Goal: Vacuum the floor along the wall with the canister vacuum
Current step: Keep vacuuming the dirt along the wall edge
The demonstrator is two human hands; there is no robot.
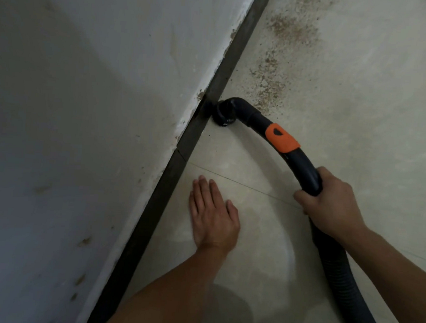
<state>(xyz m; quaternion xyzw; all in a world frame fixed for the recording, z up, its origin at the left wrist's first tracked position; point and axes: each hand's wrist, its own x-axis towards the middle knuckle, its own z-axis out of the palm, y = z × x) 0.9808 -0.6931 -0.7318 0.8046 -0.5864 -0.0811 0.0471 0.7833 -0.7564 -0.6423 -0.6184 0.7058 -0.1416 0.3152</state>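
Note:
My right hand (330,205) grips the curved black handle of the vacuum hose (304,167), just behind its orange slider (281,138). The ribbed hose (345,279) runs from that hand down to the lower right edge. At the handle's far end, a short black elbow nozzle (225,114) touches the floor right at the dark baseboard (220,81). My left hand (213,211) lies flat on the pale floor tile beside the baseboard, fingers straight, nearer to me than the nozzle. The canister itself is out of sight.
A pale wall (85,102) fills the left half, with chipped plaster along its bottom edge. Brown grit and dust (276,72) lie on the floor beyond the nozzle, spreading toward the top. The pale tiles (373,122) stretch out to the right.

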